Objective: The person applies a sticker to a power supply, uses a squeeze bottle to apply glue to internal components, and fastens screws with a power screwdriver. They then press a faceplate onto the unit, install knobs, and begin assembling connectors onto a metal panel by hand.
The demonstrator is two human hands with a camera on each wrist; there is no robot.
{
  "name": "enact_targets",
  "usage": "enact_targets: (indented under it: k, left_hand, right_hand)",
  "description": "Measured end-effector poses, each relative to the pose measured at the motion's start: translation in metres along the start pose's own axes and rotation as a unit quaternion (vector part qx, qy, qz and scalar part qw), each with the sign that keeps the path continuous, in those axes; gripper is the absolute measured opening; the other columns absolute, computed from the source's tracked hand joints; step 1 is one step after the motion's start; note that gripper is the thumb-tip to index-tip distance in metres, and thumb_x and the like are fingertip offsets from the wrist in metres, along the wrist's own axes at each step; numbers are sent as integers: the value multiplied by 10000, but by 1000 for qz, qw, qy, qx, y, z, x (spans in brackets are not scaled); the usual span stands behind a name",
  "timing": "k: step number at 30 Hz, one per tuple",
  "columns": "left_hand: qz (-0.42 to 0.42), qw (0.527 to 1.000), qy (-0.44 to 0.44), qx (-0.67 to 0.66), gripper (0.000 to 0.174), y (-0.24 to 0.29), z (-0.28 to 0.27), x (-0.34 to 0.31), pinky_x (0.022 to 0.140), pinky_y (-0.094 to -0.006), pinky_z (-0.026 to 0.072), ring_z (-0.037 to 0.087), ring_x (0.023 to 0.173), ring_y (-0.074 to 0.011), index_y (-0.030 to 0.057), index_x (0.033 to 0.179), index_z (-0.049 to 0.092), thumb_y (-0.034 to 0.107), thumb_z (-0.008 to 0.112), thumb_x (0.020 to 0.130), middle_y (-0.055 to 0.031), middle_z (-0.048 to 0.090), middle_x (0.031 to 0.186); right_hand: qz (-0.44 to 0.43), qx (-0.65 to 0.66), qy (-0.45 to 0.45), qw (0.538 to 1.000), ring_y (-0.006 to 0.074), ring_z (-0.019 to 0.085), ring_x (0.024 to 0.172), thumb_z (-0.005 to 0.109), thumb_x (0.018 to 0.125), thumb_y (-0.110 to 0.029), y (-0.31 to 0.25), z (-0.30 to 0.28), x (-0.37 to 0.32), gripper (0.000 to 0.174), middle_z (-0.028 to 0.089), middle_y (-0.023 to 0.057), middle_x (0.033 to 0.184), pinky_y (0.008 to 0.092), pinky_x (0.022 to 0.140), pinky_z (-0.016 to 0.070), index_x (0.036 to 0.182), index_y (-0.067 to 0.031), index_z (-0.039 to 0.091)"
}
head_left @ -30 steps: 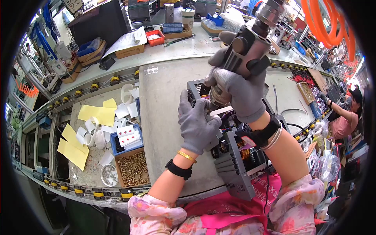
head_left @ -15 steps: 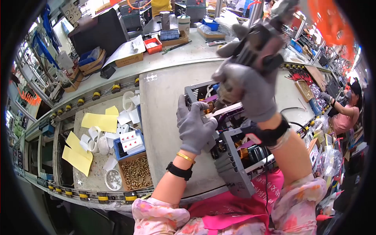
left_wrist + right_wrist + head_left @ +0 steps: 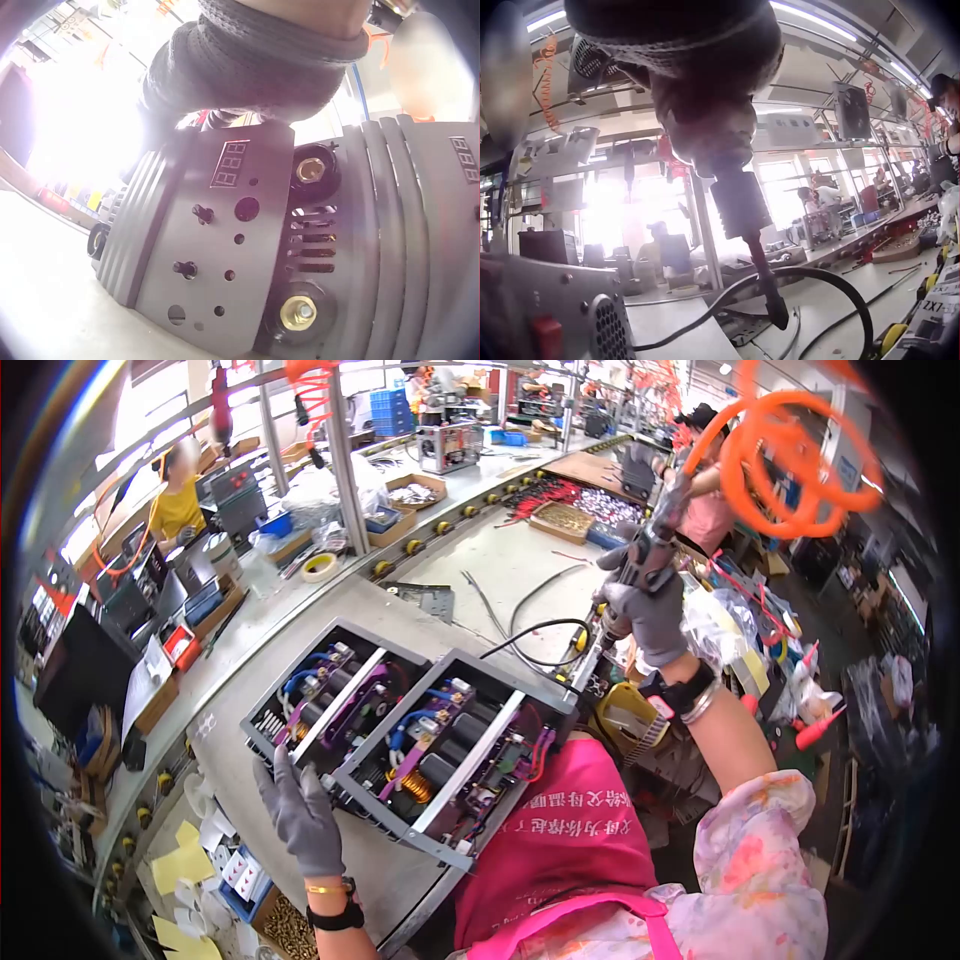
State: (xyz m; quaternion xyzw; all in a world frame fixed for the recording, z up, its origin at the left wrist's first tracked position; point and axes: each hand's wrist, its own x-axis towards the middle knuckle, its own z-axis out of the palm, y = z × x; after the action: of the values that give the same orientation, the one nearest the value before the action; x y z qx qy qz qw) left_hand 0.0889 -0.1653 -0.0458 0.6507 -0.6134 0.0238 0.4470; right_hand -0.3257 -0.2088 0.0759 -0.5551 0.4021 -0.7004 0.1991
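Two open-topped grey machine casings, the left casing (image 3: 342, 700) and the right casing (image 3: 470, 760), lie side by side on the worktable with coils, wires and boards inside. My gloved left hand (image 3: 303, 815) is at the front of the left casing, its fingers fairly straight. The left wrist view shows the glove above a front panel (image 3: 217, 247) with a digit display, and a brass terminal (image 3: 298, 313) beside it. My gloved right hand (image 3: 650, 620) grips a power screwdriver (image 3: 650, 555) off to the right. Its bit (image 3: 775, 304) points downward past a black cable.
An orange coiled hose (image 3: 800, 470) hangs at upper right. A black cable (image 3: 540, 625) loops behind the casings. A box of brass fittings (image 3: 290, 925) and yellow papers (image 3: 180, 860) lie at lower left. Another worker (image 3: 705, 490) stands farther along the line.
My right hand has lifted the screwdriver from the far casing and carried it right. My left hand has drawn back toward the casing's front. The head view has swung right.
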Motion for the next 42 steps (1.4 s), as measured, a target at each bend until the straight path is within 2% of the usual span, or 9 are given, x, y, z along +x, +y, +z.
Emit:
enact_targets:
  k: [11,15,22,27,30,33,37,41,42]
  left_hand:
    - [29,994,-35,98,452,-1,0,-4,1055,-380,333,409,1299,-349,1,1364,438,213,452,965,-238,392,1408]
    - [-8,992,-61,107,450,8,-2,-1,1066,-370,315,408,1295,-344,-18,1361,434,196,445,966,-236,399,1402]
    - [3,991,-88,105,465,3,-3,3,1052,-374,325,414,1276,-339,17,1394,401,226,433,980,-228,393,1392]
    - [38,985,-87,146,514,-10,-2,0,1041,-387,337,412,1272,-351,-11,1406,363,298,404,997,-239,403,1388]
    - [15,992,-92,83,506,-5,-6,-7,1030,-393,346,432,1255,-359,-27,1391,380,284,412,994,-248,439,1366]
    - [38,995,-89,39,493,-11,-12,-19,1019,-396,357,465,1226,-362,-24,1374,410,263,449,975,-241,476,1343]
    - [-5,997,-72,13,502,8,-13,-23,1044,-375,354,488,1222,-330,-9,1347,451,200,555,903,-209,514,1314]
    - [34,998,-45,11,538,10,-14,-22,1005,-386,403,519,1186,-341,11,1350,445,259,596,898,-213,534,1270]
    - [38,998,-40,10,548,9,-13,-23,982,-383,423,532,1171,-337,15,1357,436,264,601,898,-212,536,1267]
  right_hand:
    - [1,-133,154,979,127,620,717,677,662,-111,179,-71,-35,373,676,68,883,282,703,512,1016,-39,581]
    - [49,-231,150,960,222,617,779,712,647,-128,198,-76,-44,511,622,103,870,331,735,508,1121,-45,540]
    - [115,-447,125,878,432,607,873,693,708,-238,164,-85,-63,776,522,268,1102,496,752,500,1345,-42,294]
    - [8,-375,81,923,301,644,820,643,736,-80,70,-128,-83,379,655,158,940,370,749,519,1110,-27,613]
    - [3,-484,138,864,198,645,783,633,790,-90,50,-214,-102,242,673,83,895,297,700,508,1025,-38,656]
    - [133,-646,187,728,362,624,808,701,740,-211,26,-288,-125,267,640,181,835,420,686,484,925,-27,639]
    - [330,-695,110,629,408,590,1025,681,787,-286,65,-397,-158,470,616,266,1080,460,854,480,1150,-15,552]
    - [376,-606,92,695,418,587,1048,714,727,-365,110,-438,-168,617,620,270,1097,449,885,478,1205,-21,531]
    - [380,-651,80,652,409,575,1079,724,706,-367,117,-444,-165,673,608,269,1127,437,894,474,1234,-12,502]
